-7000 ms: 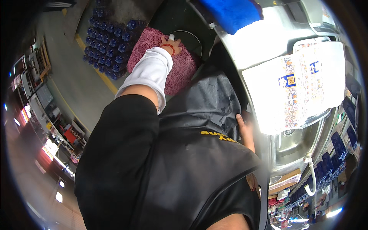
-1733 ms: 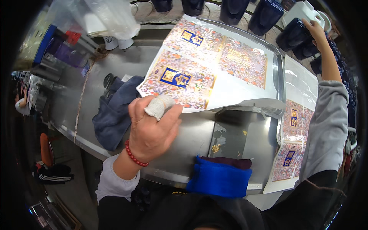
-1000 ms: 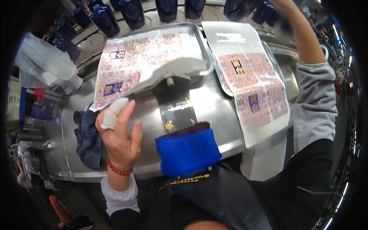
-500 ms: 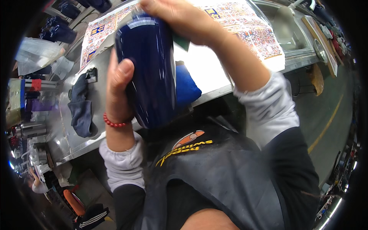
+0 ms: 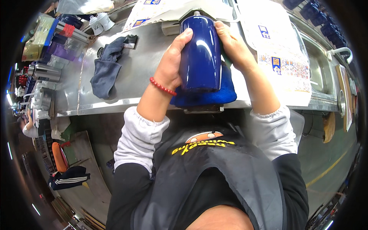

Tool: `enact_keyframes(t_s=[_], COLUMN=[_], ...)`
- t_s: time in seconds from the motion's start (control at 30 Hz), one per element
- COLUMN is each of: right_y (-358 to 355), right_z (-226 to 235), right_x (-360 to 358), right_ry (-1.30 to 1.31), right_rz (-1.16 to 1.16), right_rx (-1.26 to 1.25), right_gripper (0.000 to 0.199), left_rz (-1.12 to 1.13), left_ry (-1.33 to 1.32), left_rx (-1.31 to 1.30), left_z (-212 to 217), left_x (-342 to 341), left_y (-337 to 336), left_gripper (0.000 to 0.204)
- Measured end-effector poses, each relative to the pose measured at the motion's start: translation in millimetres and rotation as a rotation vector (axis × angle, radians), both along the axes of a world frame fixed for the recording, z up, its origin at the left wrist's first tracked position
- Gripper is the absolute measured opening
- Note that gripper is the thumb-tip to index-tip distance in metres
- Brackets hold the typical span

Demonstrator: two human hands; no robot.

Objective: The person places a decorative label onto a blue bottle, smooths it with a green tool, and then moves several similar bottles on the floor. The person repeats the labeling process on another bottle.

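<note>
in the head view, the left hand (image 5: 173,57) and right hand (image 5: 234,45) clasp a dark blue bottle (image 5: 201,53) from either side, at the frame's upper middle, above a blue pad (image 5: 228,92); it looks stiff, glossy, probably slippery, its weight hard to judge, best held around both flanks; no writing shows on it; right of it, a patterned sheet (image 5: 264,88) on the desk (image 5: 142,73) bears blue character blocks; yellow lettering (image 5: 203,147) crosses the black apron (image 5: 237,180).
</note>
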State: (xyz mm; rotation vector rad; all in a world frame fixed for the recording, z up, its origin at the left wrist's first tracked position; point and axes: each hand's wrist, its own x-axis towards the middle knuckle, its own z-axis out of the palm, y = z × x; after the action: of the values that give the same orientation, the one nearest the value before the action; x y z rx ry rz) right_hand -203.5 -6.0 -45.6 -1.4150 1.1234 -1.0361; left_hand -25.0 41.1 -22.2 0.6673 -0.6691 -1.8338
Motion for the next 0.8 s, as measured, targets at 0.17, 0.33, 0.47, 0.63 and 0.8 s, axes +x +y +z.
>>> enact_keyframes(t_s=[0.17,0.33,0.47,0.63,0.8], right_y=[-8.4,6.8,37.0,70.8,86.1], right_z=[6.1,13.6,17.1,26.9,18.4], right_x=[-5.6,-19.1,-33.6,-44.0,-31.3], right_ry=[0.014,0.145,0.202,0.248,0.352], right_rz=[-0.004,0.024,0.052,0.205,0.119], right_rx=[0.06,-0.08,-0.228,-0.491,-0.646], right_gripper=[0.056,0.06,0.062,0.073,0.091], left_rz=[0.001,-0.029,-0.033,-0.076,-0.009], left_ry=[0.066,0.068,0.152,0.185,0.194], left_rx=[0.029,0.031,0.063,0.049,0.031], left_z=[4.2,13.6,15.0,12.1,6.8], left_x=[-2.5,-3.8,-1.6,-1.5,-5.8], left_y=[-17.4,-14.1,-15.4,-20.5,-15.4], left_gripper=[0.044,0.058,0.054,0.057,0.058])
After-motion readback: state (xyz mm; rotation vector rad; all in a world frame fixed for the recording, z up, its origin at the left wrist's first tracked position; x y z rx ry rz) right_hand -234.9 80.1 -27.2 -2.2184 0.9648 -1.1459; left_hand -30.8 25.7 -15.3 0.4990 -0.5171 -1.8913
